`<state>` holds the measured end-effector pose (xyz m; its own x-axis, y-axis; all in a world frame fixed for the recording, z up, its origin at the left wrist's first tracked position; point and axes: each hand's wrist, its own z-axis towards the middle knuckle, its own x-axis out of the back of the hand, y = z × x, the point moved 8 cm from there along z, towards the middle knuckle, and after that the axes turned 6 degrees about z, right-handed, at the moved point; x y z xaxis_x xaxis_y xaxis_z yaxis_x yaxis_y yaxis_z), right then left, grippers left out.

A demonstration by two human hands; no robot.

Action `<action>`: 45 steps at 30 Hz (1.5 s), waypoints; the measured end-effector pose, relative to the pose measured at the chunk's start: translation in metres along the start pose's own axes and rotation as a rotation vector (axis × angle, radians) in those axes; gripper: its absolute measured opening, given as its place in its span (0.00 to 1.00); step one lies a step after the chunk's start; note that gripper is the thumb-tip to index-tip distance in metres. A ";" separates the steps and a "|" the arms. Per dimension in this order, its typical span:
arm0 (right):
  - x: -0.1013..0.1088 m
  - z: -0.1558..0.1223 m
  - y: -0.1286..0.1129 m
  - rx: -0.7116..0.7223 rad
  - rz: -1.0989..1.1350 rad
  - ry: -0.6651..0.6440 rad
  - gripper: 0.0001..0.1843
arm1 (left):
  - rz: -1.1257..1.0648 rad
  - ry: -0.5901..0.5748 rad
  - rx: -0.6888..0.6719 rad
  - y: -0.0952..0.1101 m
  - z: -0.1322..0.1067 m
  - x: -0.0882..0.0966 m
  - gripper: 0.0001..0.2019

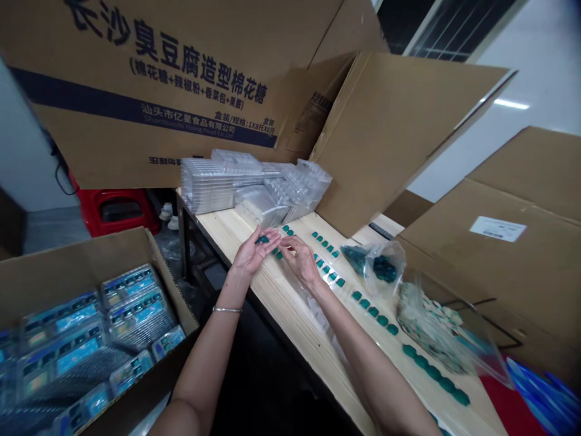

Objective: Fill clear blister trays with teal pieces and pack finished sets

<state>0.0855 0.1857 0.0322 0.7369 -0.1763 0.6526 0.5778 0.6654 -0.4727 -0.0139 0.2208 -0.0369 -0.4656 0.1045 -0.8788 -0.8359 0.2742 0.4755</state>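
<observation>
- Teal piece [262, 240] lying across the open, upturned left hand [252, 253].
- Right hand [302, 261] just beside it, fingertips bunched; whether they pinch anything, I cannot tell.
- Rows of teal pieces [327, 248] on the pine table [284, 321] beyond both hands.

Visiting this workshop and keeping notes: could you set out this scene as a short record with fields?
Left hand: at a small teal piece
Right hand: fingers open, close to that piece
Nearby: rows of teal squares on a pale wooden table
Bag: clear plastic bag holding teal pieces
Behind: stacked clear plastic trays
Lower left: open cardboard box of blue-labelled packs
Floor: red stool
</observation>
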 end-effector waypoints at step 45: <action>0.025 -0.024 0.040 -0.345 0.231 0.161 0.15 | 1.550 -0.054 -0.747 -0.007 -0.021 -0.057 0.08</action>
<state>0.1353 0.1909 0.0149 0.8901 -0.1801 0.4187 0.4544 0.4244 -0.7833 0.0121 0.1926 0.0108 -0.9096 -0.1446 0.3894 0.3978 -0.5735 0.7161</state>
